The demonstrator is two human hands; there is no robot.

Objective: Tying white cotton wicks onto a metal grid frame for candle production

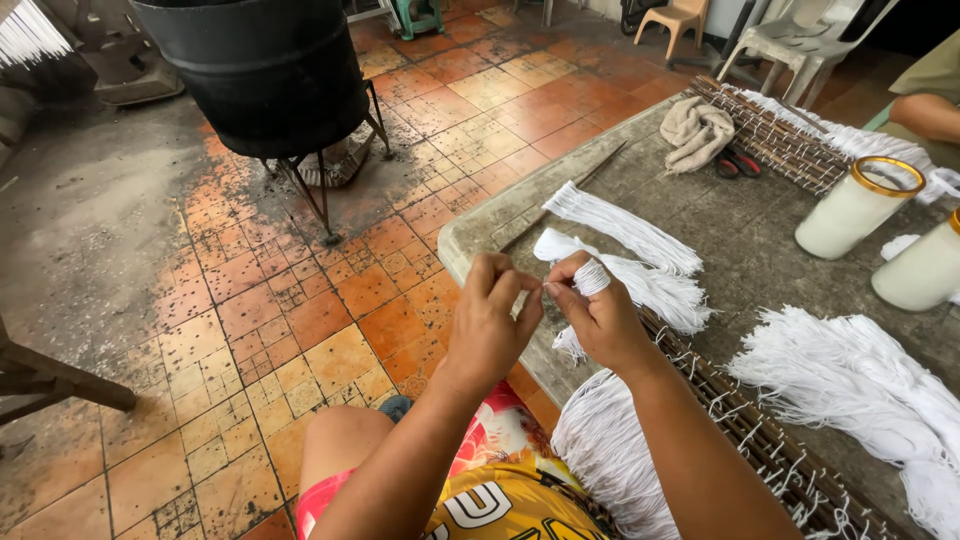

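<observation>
Both hands (545, 310) pinching white string bundle (590, 278), long axis approx vertical, frayed end down.

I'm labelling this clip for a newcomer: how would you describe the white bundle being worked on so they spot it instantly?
Start at the grey stone table and go to its near-left edge, where the two hands meet. The small bundle of white strings is wound around a finger of the right hand. Unlike the loose bundles lying flat, it is held up.
</observation>
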